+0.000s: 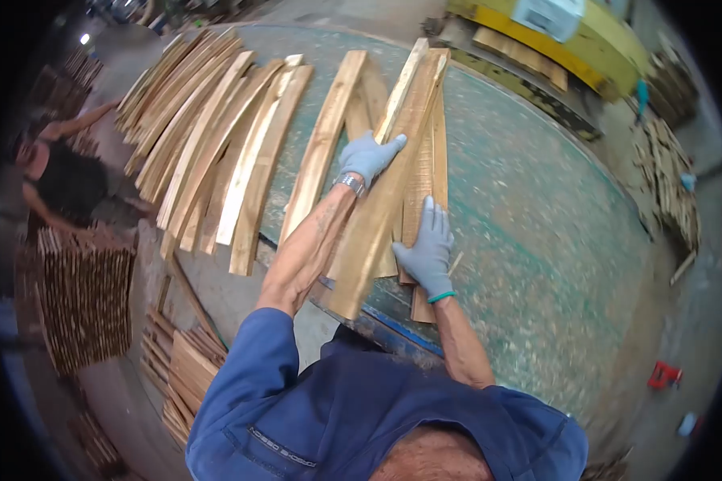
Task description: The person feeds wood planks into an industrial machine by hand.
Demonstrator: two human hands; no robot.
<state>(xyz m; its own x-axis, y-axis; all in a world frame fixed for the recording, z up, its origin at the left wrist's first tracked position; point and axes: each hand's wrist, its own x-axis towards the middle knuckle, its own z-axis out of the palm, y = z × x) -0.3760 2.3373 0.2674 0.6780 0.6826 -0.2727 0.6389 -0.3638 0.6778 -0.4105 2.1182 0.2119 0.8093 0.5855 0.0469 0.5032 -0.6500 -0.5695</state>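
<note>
A grey glove covers my left hand point(367, 158), which is closed around the left edge of a long wooden board point(377, 228). That board is tilted across other boards, its near end jutting past the table edge. A narrow pale wood strip point(403, 88) runs away from the fingers of this hand. My right hand point(427, 252), also gloved, has its fingers stretched out and thumb apart. It rests at the right side of a lower board point(415, 192), partly hidden beneath the tilted one. Left of my hands lies a separate board point(326, 144).
Many wooden strips point(192, 128) lie fanned out on the left of the green worktable point(537, 240). A yellow machine point(594, 48) stands beyond the far edge. Another person point(64, 172) is at the left, near a tall wood stack point(86, 305). Loose boards point(186, 373) lie below the table.
</note>
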